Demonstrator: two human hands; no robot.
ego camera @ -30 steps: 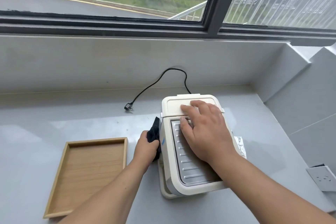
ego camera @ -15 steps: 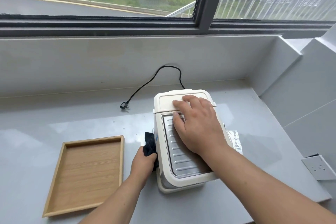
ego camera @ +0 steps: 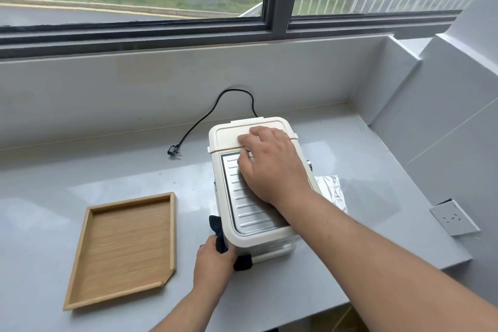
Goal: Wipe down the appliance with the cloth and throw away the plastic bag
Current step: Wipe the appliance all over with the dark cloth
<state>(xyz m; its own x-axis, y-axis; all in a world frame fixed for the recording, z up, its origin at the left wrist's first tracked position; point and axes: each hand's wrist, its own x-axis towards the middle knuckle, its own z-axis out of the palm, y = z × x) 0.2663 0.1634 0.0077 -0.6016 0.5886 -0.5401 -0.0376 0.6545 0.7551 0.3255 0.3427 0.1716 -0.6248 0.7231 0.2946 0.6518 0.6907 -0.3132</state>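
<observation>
A cream appliance with a ribbed metal top plate stands on the grey counter. My right hand lies flat on its top, fingers spread, pressing down. My left hand grips a dark cloth against the appliance's near left corner. A crinkled clear plastic bag lies on the counter just right of the appliance, partly hidden behind my right forearm.
A wooden tray sits left of the appliance. The black power cord loops behind it, its plug lying loose on the counter. A white wall socket is at the right, past the counter's edge. A window ledge runs behind.
My left hand has slid the cloth along the appliance's left side toward me, down to its near corner. My right hand has stayed on the top.
</observation>
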